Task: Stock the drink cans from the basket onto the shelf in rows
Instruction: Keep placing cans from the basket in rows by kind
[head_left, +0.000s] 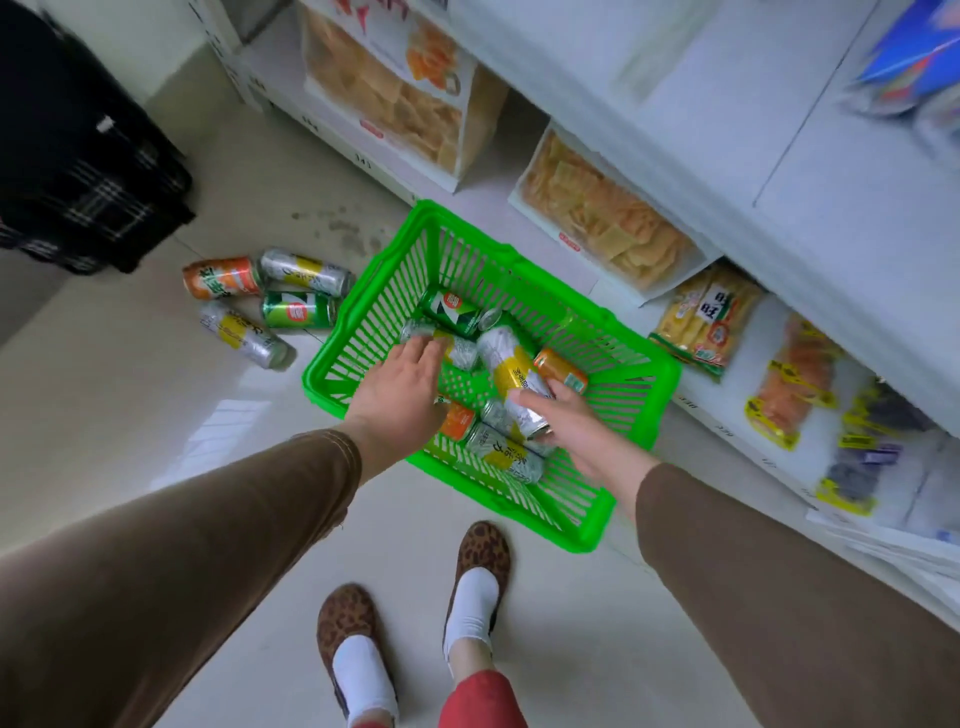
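The green slatted plastic basket (639, 395) stands on the floor against the white shelf unit (831, 171). It contains several aluminium drink cans lying on their sides. The right hand (574, 421) has its grip closed around a silver-and-yellow can (511, 374) near the basket's middle. The left hand (402, 382) reaches in with fingers spread, touching another silver can (460, 351); its grip is wide. Four more cans (260, 304) lie on the floor by the basket's left wall. Judged: the cans are rigid, smooth, prone to rolling and denting. Grasp around the mid-body.
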